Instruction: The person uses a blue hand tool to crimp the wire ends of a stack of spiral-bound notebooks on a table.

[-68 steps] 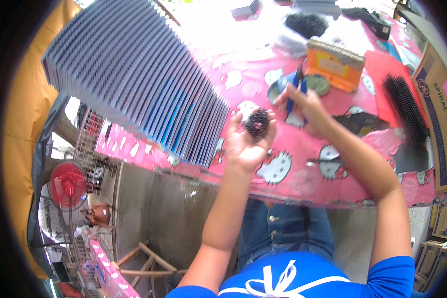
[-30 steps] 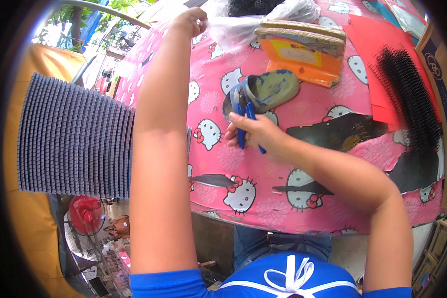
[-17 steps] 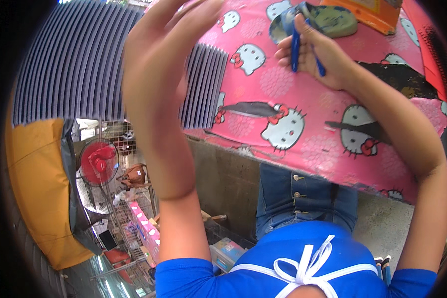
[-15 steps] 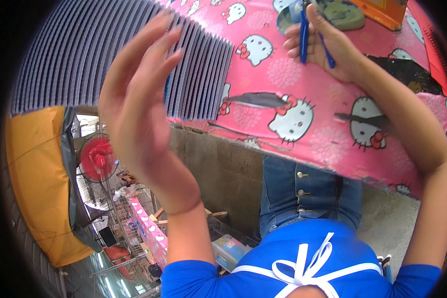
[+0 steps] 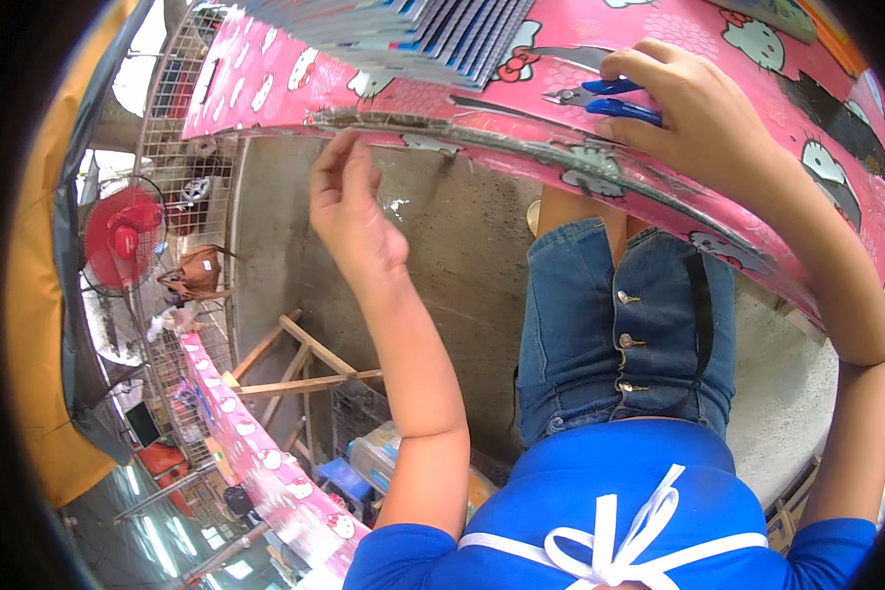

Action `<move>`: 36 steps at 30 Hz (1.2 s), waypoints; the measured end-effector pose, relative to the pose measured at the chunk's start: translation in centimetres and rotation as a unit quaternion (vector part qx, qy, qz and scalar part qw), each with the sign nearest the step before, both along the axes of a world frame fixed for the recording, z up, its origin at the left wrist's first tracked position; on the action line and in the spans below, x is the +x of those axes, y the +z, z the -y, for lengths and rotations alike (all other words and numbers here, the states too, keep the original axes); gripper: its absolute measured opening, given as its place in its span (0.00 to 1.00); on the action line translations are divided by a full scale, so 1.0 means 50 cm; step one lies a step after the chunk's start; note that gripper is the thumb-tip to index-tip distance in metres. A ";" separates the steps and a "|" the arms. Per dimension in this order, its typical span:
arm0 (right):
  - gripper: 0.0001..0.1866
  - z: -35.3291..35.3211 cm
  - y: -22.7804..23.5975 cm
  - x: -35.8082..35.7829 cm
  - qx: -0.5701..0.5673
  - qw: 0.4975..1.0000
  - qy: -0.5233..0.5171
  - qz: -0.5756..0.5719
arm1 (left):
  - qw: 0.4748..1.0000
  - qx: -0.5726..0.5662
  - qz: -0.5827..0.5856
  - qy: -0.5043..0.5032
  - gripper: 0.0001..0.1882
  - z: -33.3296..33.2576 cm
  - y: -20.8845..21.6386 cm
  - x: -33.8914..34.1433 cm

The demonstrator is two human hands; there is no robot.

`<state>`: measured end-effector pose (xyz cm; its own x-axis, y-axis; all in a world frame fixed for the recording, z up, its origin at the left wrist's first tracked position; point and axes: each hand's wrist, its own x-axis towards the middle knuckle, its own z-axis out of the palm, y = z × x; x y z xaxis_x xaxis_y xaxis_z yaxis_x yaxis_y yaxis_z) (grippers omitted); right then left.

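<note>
In my right hand (image 5: 693, 113) is a pair of small cutting pliers with blue handles (image 5: 627, 110) and a short metal head (image 5: 567, 96) that points left, above the tabletop. My left hand (image 5: 359, 211) hangs just off the table's front edge, its fingers loosely bent and the thumb apart, with nothing seen in it. A stack of thin grey-blue sheets (image 5: 482, 44) stands on the table ahead, between my two hands; its far part runs out of view. Under it all lies a pink table cover (image 5: 551, 84) with printed cat faces, worn and torn along the front edge.
A red fan (image 5: 125, 231), a wire rack (image 5: 172, 128) and a yellow tarp (image 5: 29, 324) are off to the left. Lower down are wooden struts (image 5: 310, 383), a clear plastic box (image 5: 376, 454) and another pink-covered surface (image 5: 275, 462). An orange object (image 5: 841, 39) sits at the far right.
My left hand has come down from beside the sheet stack to the table's edge. My right hand has turned palm down, gripping the pliers nearer the edge. The view has shifted toward the floor.
</note>
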<state>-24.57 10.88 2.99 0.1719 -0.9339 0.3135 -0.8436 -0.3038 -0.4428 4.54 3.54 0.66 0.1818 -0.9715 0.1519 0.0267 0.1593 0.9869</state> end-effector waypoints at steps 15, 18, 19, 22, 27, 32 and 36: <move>0.22 0.084 0.001 0.101 0.024 0.998 -0.017 -0.054 | 0.993 0.093 -0.072 0.010 0.14 -0.053 -0.104 0.049; 0.19 0.075 0.004 0.098 -0.043 0.992 0.014 -0.118 | 0.991 0.108 -0.076 0.012 0.14 -0.055 -0.110 0.054; 0.19 0.073 -0.005 0.093 -0.097 0.982 0.030 -0.158 | 0.991 0.109 -0.077 0.013 0.14 -0.056 -0.109 0.057; 0.18 0.067 -0.009 0.094 -0.163 0.962 0.049 -0.215 | 0.990 0.113 -0.085 0.017 0.14 -0.056 -0.109 0.062; 0.17 0.052 -0.006 0.108 -0.126 0.967 0.022 -0.220 | 0.988 0.122 -0.093 0.020 0.13 -0.054 -0.108 0.053; 0.17 0.049 0.003 0.137 0.016 0.988 -0.030 -0.153 | 0.986 0.136 -0.096 0.010 0.13 -0.053 -0.108 0.048; 0.17 0.056 0.016 0.138 0.018 0.993 -0.019 -0.119 | 0.985 0.143 -0.098 0.015 0.13 -0.051 -0.090 0.039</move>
<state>-17.69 8.10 3.77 0.2020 -0.9511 0.2336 -0.9358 -0.2578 -0.2404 6.48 6.11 -3.83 0.2093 -0.9634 -0.1676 0.2215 -0.1203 0.9677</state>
